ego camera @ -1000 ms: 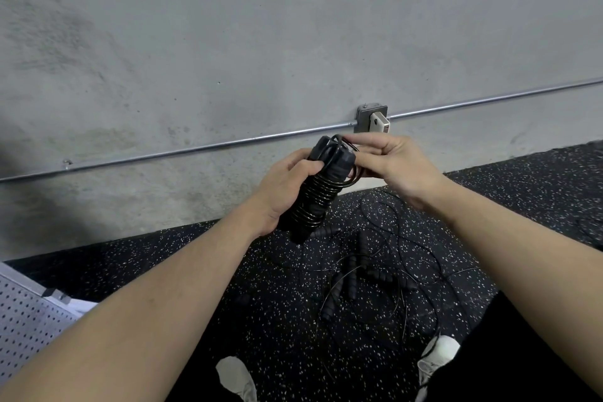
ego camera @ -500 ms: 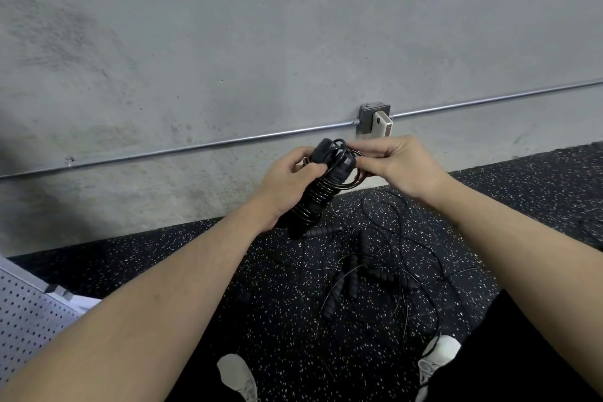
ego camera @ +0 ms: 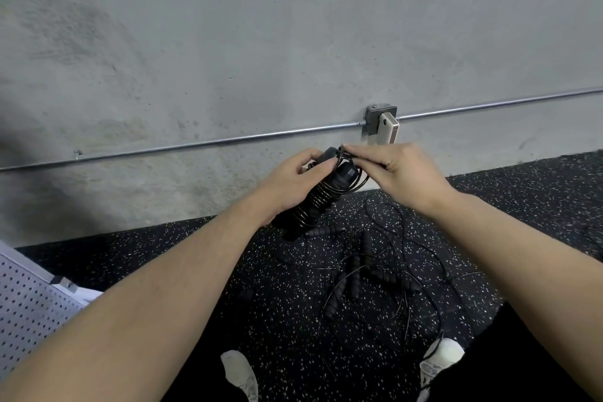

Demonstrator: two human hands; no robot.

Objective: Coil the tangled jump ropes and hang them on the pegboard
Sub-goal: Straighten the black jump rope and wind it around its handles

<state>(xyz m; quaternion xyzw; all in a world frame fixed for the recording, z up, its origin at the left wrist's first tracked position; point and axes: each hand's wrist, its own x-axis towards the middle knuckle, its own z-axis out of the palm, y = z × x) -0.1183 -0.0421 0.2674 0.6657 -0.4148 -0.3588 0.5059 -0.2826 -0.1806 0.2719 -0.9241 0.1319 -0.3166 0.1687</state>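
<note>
We see the left hand point(ego camera: 291, 183) gripping a black coiled jump rope point(ego camera: 321, 196), cord wound around its paired handles, just above centre, while the right hand point(ego camera: 399, 173) pinches the cord at the bundle's top end. Towards 5 o'clock on the speckled rubber floor point(ego camera: 163, 258) lie the tangled jump ropes point(ego camera: 368, 274), and the white pegboard point(ego camera: 29, 307) sits at 8 o'clock.

No text, label, brand or number can be read anywhere. The small white device point(ego camera: 387, 128) plugged in at the wall box point(ego camera: 372, 117) carries no mark that can be made out.
</note>
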